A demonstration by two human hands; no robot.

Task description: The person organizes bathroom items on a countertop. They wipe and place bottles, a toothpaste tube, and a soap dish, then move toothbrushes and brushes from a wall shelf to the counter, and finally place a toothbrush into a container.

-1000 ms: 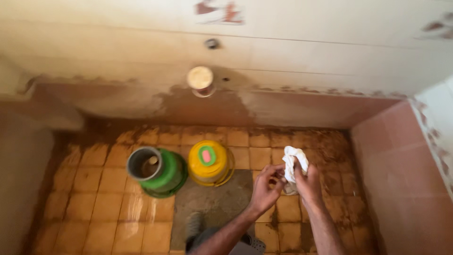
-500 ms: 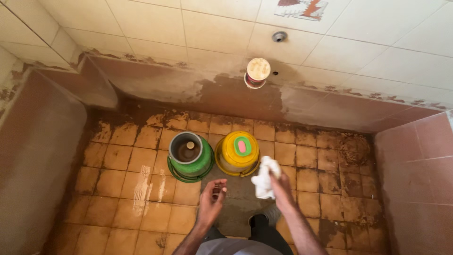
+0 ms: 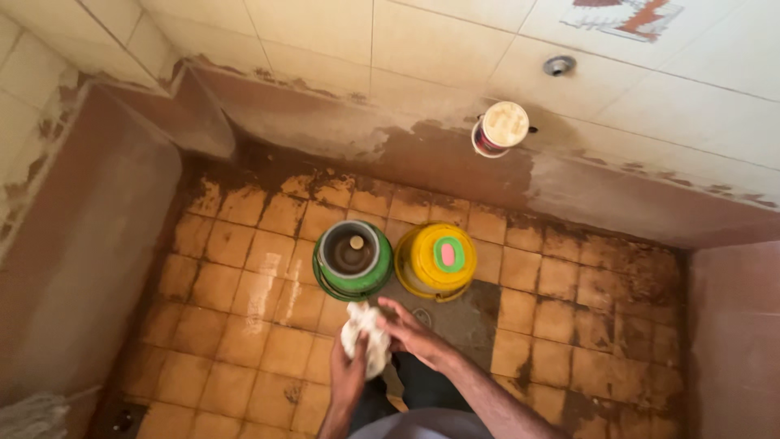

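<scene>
1. Since half a second ago the white cloth (image 3: 365, 341) has gone from the right hand alone, out beside the yellow bucket, to the middle of the view, and the left hand, then empty and apart, has closed in on it. The view has also swung left.
2. White cloth: a bunched wad held above the tiled floor (image 3: 244, 325), just below the green bucket (image 3: 354, 258) in the view. No clear long axis; crumpled, slightly taller than wide, pointing nowhere in particular.
3. Left hand (image 3: 349, 378): cups the wad from beneath, fingers curled up around its lower side. Touching, holding.
4. Right hand (image 3: 410, 332): comes in from the right, fingers bent over the wad's upper right edge, touching it. Whether it grips or only presses, cannot tell.
5. Cloth lies between the two hands; both equally close.
6. Green bucket: open top, a small pale object inside. Yellow bucket (image 3: 439, 258) touches it on the right, covered by a yellow lid with a green and pink patch.
7. Stained brown-orange floor; a grey patch in front of the buckets.
8. Round pale fitting (image 3: 501, 128) juts from the wall (image 3: 390, 49) above the buckets.
</scene>
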